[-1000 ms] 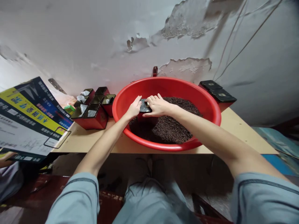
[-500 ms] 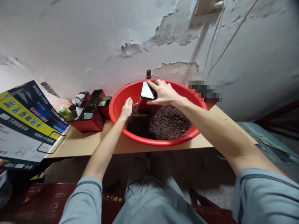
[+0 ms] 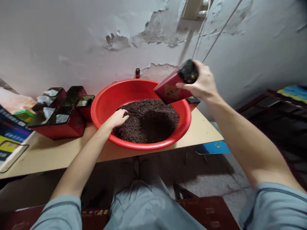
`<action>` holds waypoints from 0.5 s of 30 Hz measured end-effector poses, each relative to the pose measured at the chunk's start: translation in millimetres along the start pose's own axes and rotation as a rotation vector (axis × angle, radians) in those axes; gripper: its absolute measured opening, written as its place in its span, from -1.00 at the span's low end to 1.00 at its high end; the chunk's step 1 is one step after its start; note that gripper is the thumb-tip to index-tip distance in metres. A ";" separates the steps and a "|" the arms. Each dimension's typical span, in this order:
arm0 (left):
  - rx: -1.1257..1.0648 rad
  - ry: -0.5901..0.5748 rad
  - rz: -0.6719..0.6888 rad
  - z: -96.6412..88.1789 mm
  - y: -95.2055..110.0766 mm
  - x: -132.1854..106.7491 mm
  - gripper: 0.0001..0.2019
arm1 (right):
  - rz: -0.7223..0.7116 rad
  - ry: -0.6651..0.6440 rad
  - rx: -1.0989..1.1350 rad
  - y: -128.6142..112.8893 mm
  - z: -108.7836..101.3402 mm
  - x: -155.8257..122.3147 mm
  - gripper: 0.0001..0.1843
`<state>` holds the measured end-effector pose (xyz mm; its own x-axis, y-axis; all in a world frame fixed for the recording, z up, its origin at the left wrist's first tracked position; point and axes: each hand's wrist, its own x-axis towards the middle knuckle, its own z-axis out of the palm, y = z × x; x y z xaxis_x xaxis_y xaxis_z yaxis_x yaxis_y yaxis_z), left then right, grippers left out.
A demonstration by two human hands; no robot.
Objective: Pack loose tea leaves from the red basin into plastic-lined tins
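Observation:
A big red basin on the tan table holds a heap of dark loose tea leaves. My left hand rests on the leaves by the basin's left inner wall, its fingers curled loosely with nothing visibly in them. My right hand is raised over the basin's right rim and grips a red tin with a black lid, which lies tilted on its side in the air.
A cluster of open red tins with black rims stands left of the basin, some with pale liners inside. A printed cardboard box lies at the far left. The peeling wall is right behind. A blue stool sits below the table's right end.
My right hand lifted the red tin out of the basin and carried it up and to the right. My left hand let go of it and settled onto the leaves. My view swung right.

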<state>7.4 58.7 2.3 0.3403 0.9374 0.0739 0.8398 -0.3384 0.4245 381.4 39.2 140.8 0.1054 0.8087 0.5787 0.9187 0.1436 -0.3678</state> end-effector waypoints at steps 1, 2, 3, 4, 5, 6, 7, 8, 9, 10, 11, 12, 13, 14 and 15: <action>0.041 -0.029 0.013 -0.2 -0.6 -0.3 -0.65 | 0.093 0.077 -0.020 9.4 -17.0 1.8 0.14; 0.074 -0.046 0.020 -0.6 -1.4 -0.5 -0.64 | 0.197 0.139 -0.046 19.2 -32.4 2.9 0.11; 0.100 -0.057 0.029 -1.0 -2.2 -0.5 -0.63 | 0.303 0.183 -0.081 29.6 -45.3 3.0 0.10; 0.121 -0.062 0.032 -1.6 -3.0 -0.4 -0.61 | 0.404 0.203 -0.130 40.4 -54.9 2.1 0.09; 0.137 -0.066 0.037 -2.3 -3.5 -0.2 -0.60 | 0.490 0.201 -0.193 51.9 -60.8 0.1 0.08; 0.150 -0.068 0.046 -2.9 -3.6 0.3 -0.59 | 0.555 0.180 -0.264 63.8 -62.9 -3.1 0.07; 0.159 -0.067 0.061 -3.3 -3.0 1.0 -0.58 | 0.604 0.141 -0.337 76.1 -61.3 -7.4 0.06; 0.168 -0.063 0.087 -3.3 -1.3 2.2 -0.57 | 0.642 0.086 -0.402 88.7 -56.6 -12.7 0.05; 0.180 -0.051 0.122 -2.8 1.6 3.8 -0.56 | 0.670 0.020 -0.452 101.4 -49.2 -18.9 0.05; 0.198 -0.033 0.160 -1.6 6.0 6.0 -0.56 | 0.695 -0.048 -0.483 114.0 -39.6 -25.8 0.05; 0.222 -0.014 0.199 0.0 11.6 8.6 -0.55 | 0.709 -0.115 -0.489 126.1 -28.5 -33.0 0.07; 0.248 0.002 0.237 1.8 18.1 11.5 -0.56 | 0.717 -0.163 -0.478 137.4 -16.4 -40.2 0.08; 0.271 0.012 0.270 3.5 25.0 14.4 -0.57 | 0.703 -0.207 -0.454 147.3 -3.6 -46.9 0.06; 0.288 0.018 0.292 4.3 31.2 17.3 -0.58 | 0.701 -0.241 -0.437 155.7 9.2 -52.7 0.03; 0.302 0.021 0.306 3.6 36.0 19.7 -0.59 | 0.701 -0.269 -0.423 162.3 21.7 -57.3 0.02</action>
<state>45.8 64.7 15.8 0.5866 0.7907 0.1749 0.7889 -0.6068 0.0972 516.2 28.5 32.2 0.6571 0.7461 0.1078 0.7451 -0.6212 -0.2429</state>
